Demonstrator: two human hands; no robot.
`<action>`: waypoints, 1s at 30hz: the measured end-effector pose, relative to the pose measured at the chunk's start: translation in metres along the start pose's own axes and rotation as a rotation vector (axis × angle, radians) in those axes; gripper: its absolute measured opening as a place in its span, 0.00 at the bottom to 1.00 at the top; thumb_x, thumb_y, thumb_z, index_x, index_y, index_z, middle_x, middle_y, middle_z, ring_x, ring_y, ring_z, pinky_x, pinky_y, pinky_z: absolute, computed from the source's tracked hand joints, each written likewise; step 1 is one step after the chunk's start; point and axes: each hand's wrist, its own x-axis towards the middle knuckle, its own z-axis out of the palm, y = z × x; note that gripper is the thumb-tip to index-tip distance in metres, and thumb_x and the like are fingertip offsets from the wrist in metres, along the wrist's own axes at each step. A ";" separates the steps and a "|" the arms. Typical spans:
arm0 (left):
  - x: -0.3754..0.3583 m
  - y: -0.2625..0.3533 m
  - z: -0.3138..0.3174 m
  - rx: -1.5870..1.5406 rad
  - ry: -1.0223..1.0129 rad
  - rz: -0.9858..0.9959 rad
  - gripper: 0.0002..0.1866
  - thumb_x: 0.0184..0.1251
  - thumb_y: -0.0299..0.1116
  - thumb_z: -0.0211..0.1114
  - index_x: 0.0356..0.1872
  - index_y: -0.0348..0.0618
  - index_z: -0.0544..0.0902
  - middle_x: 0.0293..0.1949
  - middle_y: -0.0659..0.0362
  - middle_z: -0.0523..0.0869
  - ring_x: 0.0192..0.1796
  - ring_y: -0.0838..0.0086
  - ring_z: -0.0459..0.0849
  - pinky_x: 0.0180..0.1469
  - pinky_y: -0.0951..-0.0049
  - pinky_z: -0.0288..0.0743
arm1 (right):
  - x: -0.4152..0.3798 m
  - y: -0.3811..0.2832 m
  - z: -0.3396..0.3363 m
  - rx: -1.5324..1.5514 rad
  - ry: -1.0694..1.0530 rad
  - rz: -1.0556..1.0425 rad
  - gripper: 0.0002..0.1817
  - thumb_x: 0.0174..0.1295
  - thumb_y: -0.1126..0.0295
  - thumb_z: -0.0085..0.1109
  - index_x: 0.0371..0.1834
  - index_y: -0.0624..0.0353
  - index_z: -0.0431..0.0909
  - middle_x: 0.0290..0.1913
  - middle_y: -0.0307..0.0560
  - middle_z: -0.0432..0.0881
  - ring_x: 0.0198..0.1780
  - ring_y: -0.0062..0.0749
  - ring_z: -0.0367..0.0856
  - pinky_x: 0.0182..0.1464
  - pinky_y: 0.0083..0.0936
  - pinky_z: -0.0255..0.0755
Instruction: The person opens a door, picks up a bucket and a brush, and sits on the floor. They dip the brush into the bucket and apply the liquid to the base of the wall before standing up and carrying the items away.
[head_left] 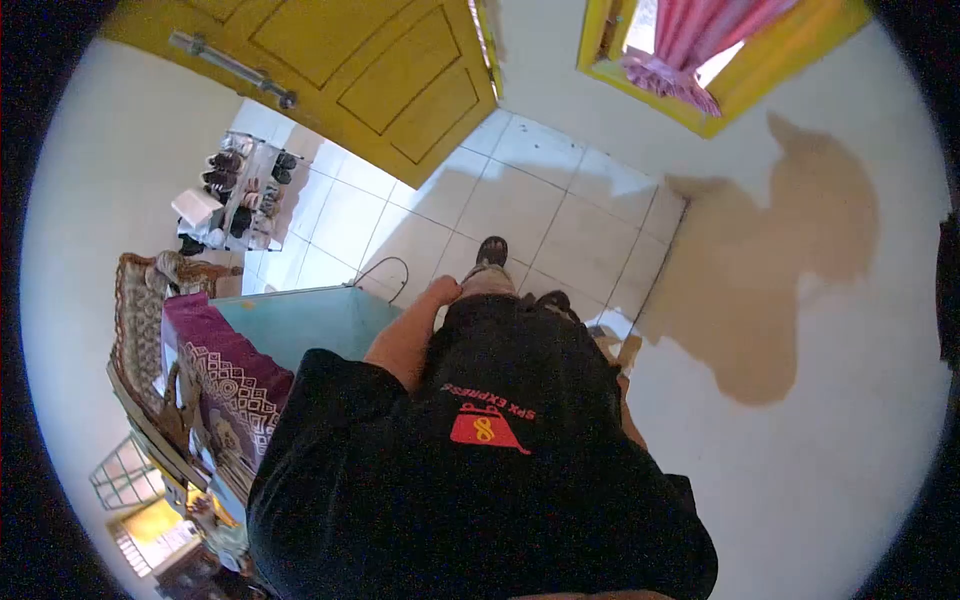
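Observation:
My left hand (445, 291) hangs beside my left thigh, near the hem of my black shirt (480, 500); its fingers are too small and turned away to make out. On the other side, only a strip of my right forearm (632, 425) shows past the shirt, and the hand is hidden or unclear. Just beyond it is a brown and whitish thing (627, 350) that I cannot make out. My foot in a dark sandal (492, 251) is on the white tiled floor (510, 195).
A yellow door (350, 80) stands open ahead, with a shoe rack (250, 190) at its left. Left of me are a light blue cabinet (310, 325), a purple patterned cloth (225, 350) and an ornate chair (135, 320). A pink curtain (690, 40) hangs in the yellow-framed window at upper right.

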 end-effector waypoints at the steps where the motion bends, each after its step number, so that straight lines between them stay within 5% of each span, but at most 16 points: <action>1: 0.002 -0.001 0.005 0.110 -0.029 0.082 0.21 0.55 0.43 0.51 0.30 0.33 0.82 0.37 0.40 0.81 0.42 0.49 0.80 0.46 0.56 0.73 | 0.003 -0.002 -0.004 -0.005 -0.004 0.001 0.18 0.62 0.58 0.49 0.54 0.49 0.68 0.24 0.47 0.78 0.20 0.32 0.74 0.20 0.29 0.69; 2: 0.000 -0.002 0.016 -0.088 0.112 -0.070 0.22 0.57 0.44 0.49 0.30 0.34 0.82 0.36 0.39 0.81 0.41 0.48 0.80 0.45 0.55 0.73 | 0.005 -0.003 -0.009 -0.001 -0.010 0.003 0.19 0.61 0.59 0.49 0.55 0.49 0.68 0.24 0.46 0.78 0.20 0.32 0.74 0.20 0.29 0.69; 8: -0.017 0.000 0.017 -0.026 0.171 0.104 0.24 0.57 0.48 0.48 0.29 0.35 0.82 0.35 0.39 0.80 0.42 0.47 0.79 0.46 0.56 0.72 | 0.007 -0.003 -0.018 0.099 -0.012 0.020 0.21 0.61 0.60 0.50 0.58 0.47 0.66 0.25 0.45 0.77 0.20 0.30 0.72 0.21 0.28 0.69; 14: 0.025 -0.036 0.048 -0.061 0.116 0.073 0.23 0.54 0.47 0.50 0.31 0.35 0.82 0.36 0.39 0.81 0.42 0.48 0.79 0.47 0.57 0.72 | 0.001 0.017 -0.001 0.307 -0.106 0.011 0.23 0.61 0.61 0.51 0.61 0.46 0.65 0.26 0.43 0.76 0.20 0.28 0.70 0.22 0.27 0.69; 15: 0.028 -0.040 0.049 -0.054 0.107 0.081 0.23 0.54 0.47 0.50 0.31 0.35 0.82 0.36 0.39 0.81 0.42 0.48 0.79 0.47 0.57 0.72 | 0.010 0.034 0.007 1.003 -0.607 0.005 0.23 0.60 0.62 0.51 0.61 0.45 0.65 0.26 0.43 0.76 0.20 0.28 0.70 0.22 0.27 0.69; 16: 0.032 -0.044 0.050 -0.010 0.108 0.108 0.23 0.54 0.47 0.50 0.31 0.35 0.82 0.36 0.39 0.81 0.43 0.48 0.79 0.48 0.58 0.72 | 0.019 0.049 0.013 1.508 -1.184 0.215 0.24 0.60 0.62 0.51 0.62 0.45 0.65 0.26 0.43 0.76 0.20 0.27 0.69 0.22 0.27 0.69; 17: 0.035 -0.046 0.051 0.034 0.109 0.134 0.22 0.53 0.46 0.50 0.32 0.34 0.82 0.37 0.39 0.81 0.43 0.48 0.79 0.48 0.58 0.72 | 0.020 0.056 0.019 1.666 -1.469 0.279 0.24 0.60 0.62 0.51 0.62 0.45 0.64 0.26 0.43 0.76 0.20 0.27 0.69 0.22 0.27 0.69; 20: -0.006 0.001 0.010 -0.138 0.115 -0.087 0.23 0.53 0.46 0.50 0.31 0.34 0.82 0.37 0.39 0.81 0.44 0.48 0.79 0.49 0.57 0.71 | 0.006 0.030 0.026 0.566 -0.302 0.152 0.20 0.61 0.60 0.50 0.57 0.48 0.69 0.26 0.45 0.78 0.21 0.29 0.72 0.23 0.30 0.70; 21: 0.005 -0.010 0.020 -0.133 0.112 -0.089 0.23 0.53 0.46 0.50 0.31 0.34 0.82 0.37 0.39 0.81 0.44 0.48 0.79 0.49 0.57 0.71 | -0.003 0.013 0.017 0.379 -0.154 0.155 0.20 0.61 0.60 0.50 0.57 0.49 0.69 0.26 0.45 0.78 0.21 0.29 0.72 0.23 0.30 0.70; 23: 0.031 -0.040 0.041 0.088 0.089 0.155 0.23 0.54 0.46 0.49 0.31 0.34 0.82 0.37 0.40 0.81 0.44 0.48 0.78 0.49 0.57 0.71 | -0.010 -0.002 0.009 0.268 -0.043 0.168 0.20 0.61 0.60 0.50 0.56 0.49 0.69 0.26 0.45 0.78 0.21 0.29 0.72 0.23 0.30 0.70; 30: 0.000 -0.020 0.025 -0.120 0.119 -0.001 0.23 0.55 0.46 0.49 0.30 0.33 0.81 0.36 0.40 0.81 0.43 0.47 0.79 0.49 0.57 0.71 | -0.022 -0.014 0.001 0.257 0.009 0.173 0.19 0.60 0.60 0.50 0.55 0.51 0.70 0.25 0.45 0.77 0.22 0.30 0.73 0.24 0.30 0.70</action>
